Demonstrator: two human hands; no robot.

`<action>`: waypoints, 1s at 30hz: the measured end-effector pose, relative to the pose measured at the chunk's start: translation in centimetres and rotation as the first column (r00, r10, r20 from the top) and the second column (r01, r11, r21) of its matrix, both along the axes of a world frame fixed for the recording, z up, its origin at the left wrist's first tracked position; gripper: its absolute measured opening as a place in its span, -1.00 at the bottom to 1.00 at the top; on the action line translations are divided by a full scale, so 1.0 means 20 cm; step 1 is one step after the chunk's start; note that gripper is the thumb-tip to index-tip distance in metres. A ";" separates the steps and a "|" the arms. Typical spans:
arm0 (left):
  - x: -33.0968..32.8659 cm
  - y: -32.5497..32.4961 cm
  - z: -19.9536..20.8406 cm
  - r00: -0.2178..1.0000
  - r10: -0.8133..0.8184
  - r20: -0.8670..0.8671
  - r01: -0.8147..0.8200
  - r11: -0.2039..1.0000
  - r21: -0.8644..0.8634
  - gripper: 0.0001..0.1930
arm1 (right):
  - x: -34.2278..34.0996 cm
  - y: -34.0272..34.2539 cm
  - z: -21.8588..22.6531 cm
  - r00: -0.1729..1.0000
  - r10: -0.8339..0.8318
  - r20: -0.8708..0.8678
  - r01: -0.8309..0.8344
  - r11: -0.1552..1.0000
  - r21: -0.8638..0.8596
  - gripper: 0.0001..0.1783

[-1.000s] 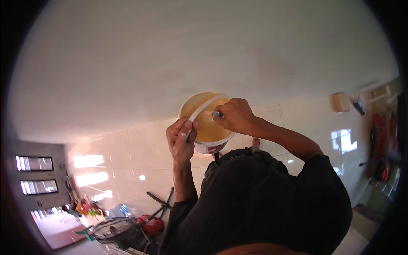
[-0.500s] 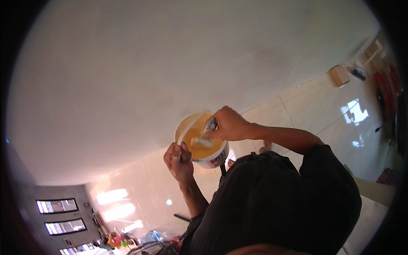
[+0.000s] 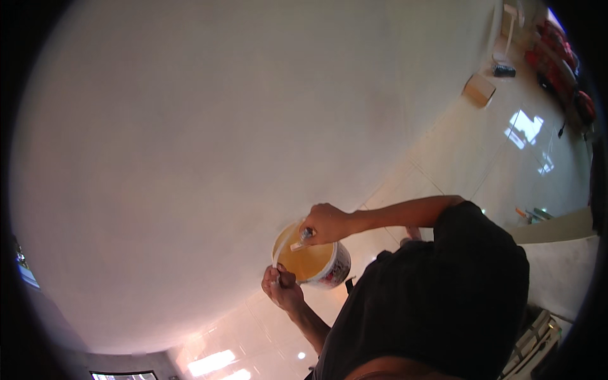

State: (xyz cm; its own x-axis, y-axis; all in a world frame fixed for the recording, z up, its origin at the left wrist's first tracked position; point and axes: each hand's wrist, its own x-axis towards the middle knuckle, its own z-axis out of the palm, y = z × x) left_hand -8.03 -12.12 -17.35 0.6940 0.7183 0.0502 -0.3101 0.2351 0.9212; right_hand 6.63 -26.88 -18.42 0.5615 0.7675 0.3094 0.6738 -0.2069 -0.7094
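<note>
Left hand (image 3: 282,287) is clenching white strap handle (image 3: 278,252), likely steadying plastic bucket (image 3: 341,266); right hand (image 3: 327,223) is gripping paintbrush (image 3: 298,246) over yellowish liquid (image 3: 309,262) inside

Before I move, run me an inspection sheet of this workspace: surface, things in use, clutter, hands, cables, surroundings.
Surface: pale, glossy tile floor with bright reflections.
Things in use: white bucket with yellowish contents; brush-like tool over its opening, contact with the contents unclear.
Clutter: cardboard box, black object and red items, all away from the bucket.
Hands: left hand grips the bucket's white handle; right hand grips the tool.
Cables: possible dark cord end near the red items, too small to confirm.
Surroundings: large pale wall beside the bucket.
</note>
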 end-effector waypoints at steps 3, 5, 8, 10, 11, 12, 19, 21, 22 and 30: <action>-0.02 0.02 0.03 0.987 -0.153 0.040 0.152 0.988 0.032 -0.78 | 0.01 -0.01 -0.03 0.995 -0.048 0.092 0.051 0.998 -0.036 -0.71; -0.05 0.05 0.01 0.966 -0.250 0.065 0.247 0.967 0.061 -0.78 | 0.02 -0.01 -0.04 0.994 -0.042 0.106 0.046 0.998 -0.039 -0.70; -0.01 0.05 -0.03 0.959 -0.278 0.064 0.274 0.960 0.058 -0.76 | 0.02 -0.06 -0.01 0.997 -0.065 0.047 0.066 0.997 -0.028 -0.67; 0.01 0.04 -0.03 0.958 -0.284 0.034 0.281 0.957 0.067 -0.73 | 0.03 -0.08 -0.01 0.995 -0.101 -0.013 0.100 0.995 -0.021 -0.65; 0.01 0.04 -0.06 0.958 -0.286 0.035 0.284 0.957 0.053 -0.73 | 0.01 -0.08 0.03 0.993 -0.107 -0.051 0.109 0.993 0.033 -0.69; 0.00 0.05 -0.08 0.961 -0.276 0.035 0.274 0.961 0.041 -0.72 | 0.01 -0.05 0.01 0.979 -0.042 -0.199 0.047 0.999 0.021 -0.71; -0.02 0.04 -0.10 0.947 -0.318 0.056 0.309 0.943 0.123 -0.71 | -0.03 -0.02 -0.10 0.719 0.135 -0.682 -0.092 0.991 0.099 -0.85; -0.03 0.03 -0.14 0.948 -0.314 0.060 0.304 0.944 0.130 -0.72 | -0.01 -0.02 -0.15 0.698 0.161 -0.698 -0.100 0.987 0.127 -0.86; -0.02 0.03 -0.15 0.941 -0.332 0.065 0.322 0.939 0.123 -0.71 | 0.00 -0.04 -0.18 0.709 0.161 -0.687 -0.091 0.986 0.137 -0.87; -0.03 0.03 -0.15 0.922 -0.379 0.076 0.363 0.917 0.167 -0.71 | -0.02 -0.03 -0.24 0.934 0.022 -0.357 0.018 0.994 0.110 -0.82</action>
State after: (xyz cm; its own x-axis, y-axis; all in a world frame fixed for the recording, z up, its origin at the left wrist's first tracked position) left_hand -8.56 -11.59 -20.37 0.8939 0.3892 0.2225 -0.3236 0.2166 0.9211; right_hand 6.18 -27.56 -23.16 0.6486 0.7417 0.1709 0.3724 -0.1134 -0.9211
